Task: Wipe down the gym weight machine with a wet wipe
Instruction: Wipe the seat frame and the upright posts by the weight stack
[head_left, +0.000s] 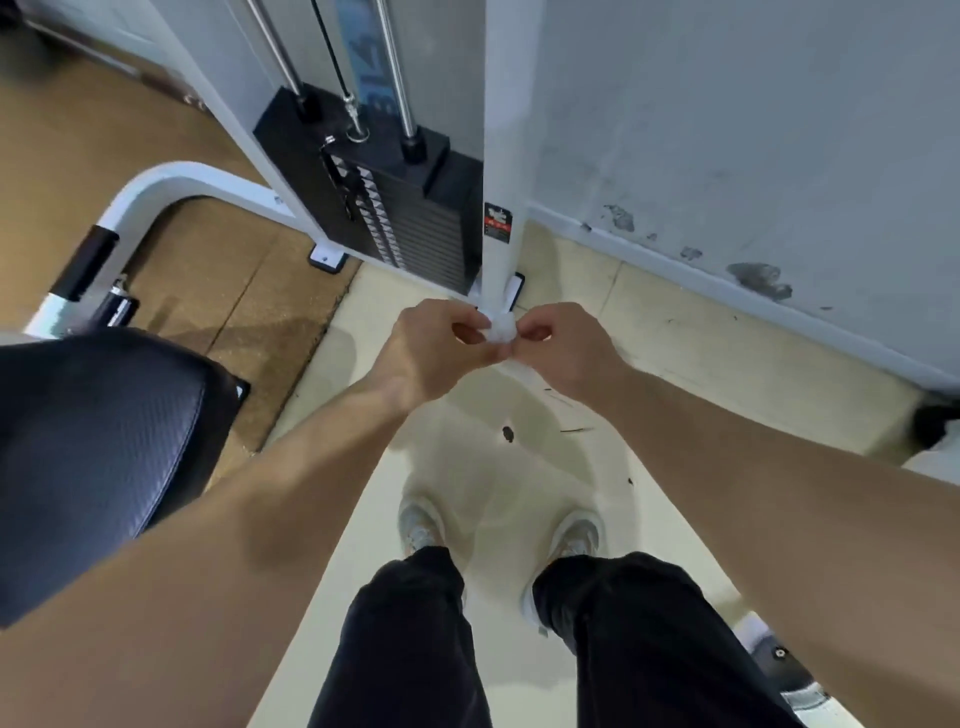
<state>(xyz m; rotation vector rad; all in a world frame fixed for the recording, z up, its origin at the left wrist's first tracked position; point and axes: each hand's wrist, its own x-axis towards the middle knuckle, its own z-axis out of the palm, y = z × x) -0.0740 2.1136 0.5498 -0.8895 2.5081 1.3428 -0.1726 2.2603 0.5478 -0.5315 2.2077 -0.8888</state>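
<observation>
Before post (503, 156), left hand (435, 349), right hand (562, 347) pinch wipe (500, 332)

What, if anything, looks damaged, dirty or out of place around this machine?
The grey wall right of the white post has dark chipped or stained patches low down. Dark bits of debris lie on the pale floor. The weight stack looks intact.

This is a gym: a black weight stack (415, 228) of plates rides on chrome guide rods (396, 67). A white steel post (501, 130) stands just right of it, a black padded seat (104, 447) lies to its left, and brown speckled flooring (208, 291) lies between them.
</observation>
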